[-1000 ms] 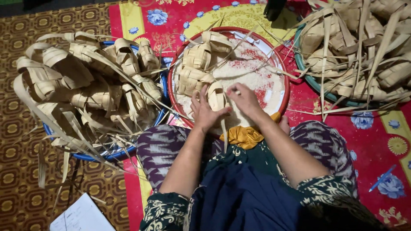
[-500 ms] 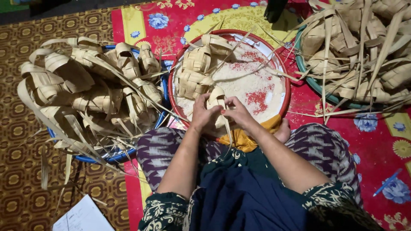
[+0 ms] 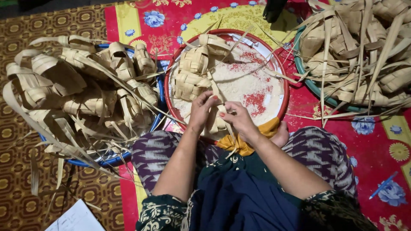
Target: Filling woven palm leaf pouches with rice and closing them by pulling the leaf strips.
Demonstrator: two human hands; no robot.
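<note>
Your left hand and your right hand meet over the near edge of the round red-rimmed tray of white rice grains, and between them you hold a small woven palm-leaf pouch, pale tan. The fingers of your left hand are curled closed around the pouch's left side. Those of your right hand are bent in against its right side, thumb and forefinger pinched near its top. A long loose leaf strip rises from the pouch past your left fingertips; another hangs down toward your lap.

The tray sits on the floor just in front of your knees, on a red floral mat. Red grains are scattered among the white ones. At the tray's far left lie three more woven pouches, stacked and touching one another.

To your left, a blue-rimmed basin is heaped with empty woven leaf casings whose long strips spill over its edge onto a brown patterned carpet. To your right, well apart from your hands, a green-rimmed basin holds another heap of woven pouches. A yellow cloth lies bunched on your lap under your right wrist. A white sheet of paper lies on the carpet near your left knee.
</note>
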